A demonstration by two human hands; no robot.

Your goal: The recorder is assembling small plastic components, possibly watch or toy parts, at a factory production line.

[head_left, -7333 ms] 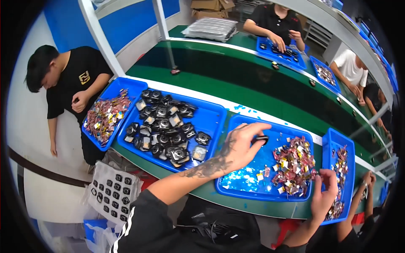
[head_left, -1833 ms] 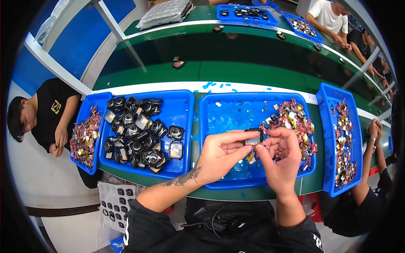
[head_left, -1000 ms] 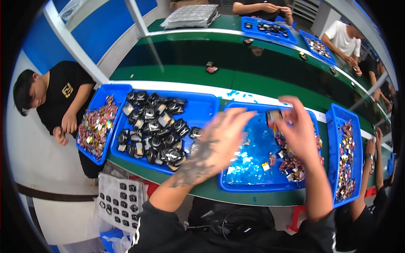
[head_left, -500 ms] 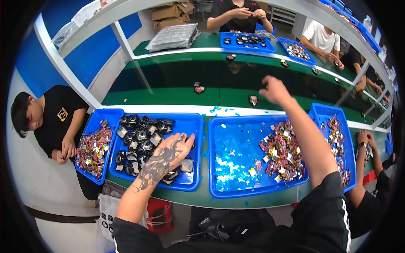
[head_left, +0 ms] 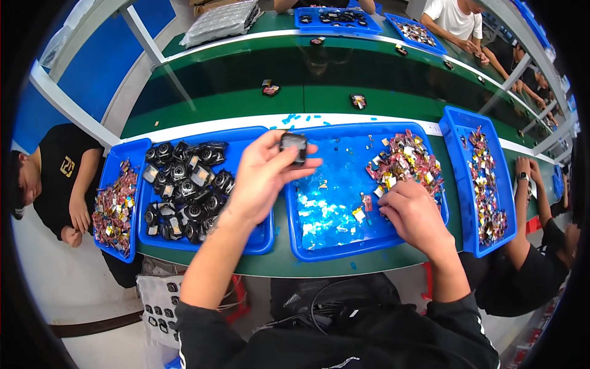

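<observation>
Pinching a black case (head_left: pixel 294 147) is the left of the hands (head_left: pixel 261 169); the right (head_left: pixel 416 214) curls half-closed, contents unclear.

Right hand (head_left: pixel 413 214): fingertips hidden; can't tell if it holds anything.
Black case (head_left: pixel 294 140): partly under the left hand's (head_left: pixel 261 172) thumb.
Far person (head_left: pixel 367 5): head cut off on top.
Pink bits (head_left: pixel 410 154): too small to name.
</observation>
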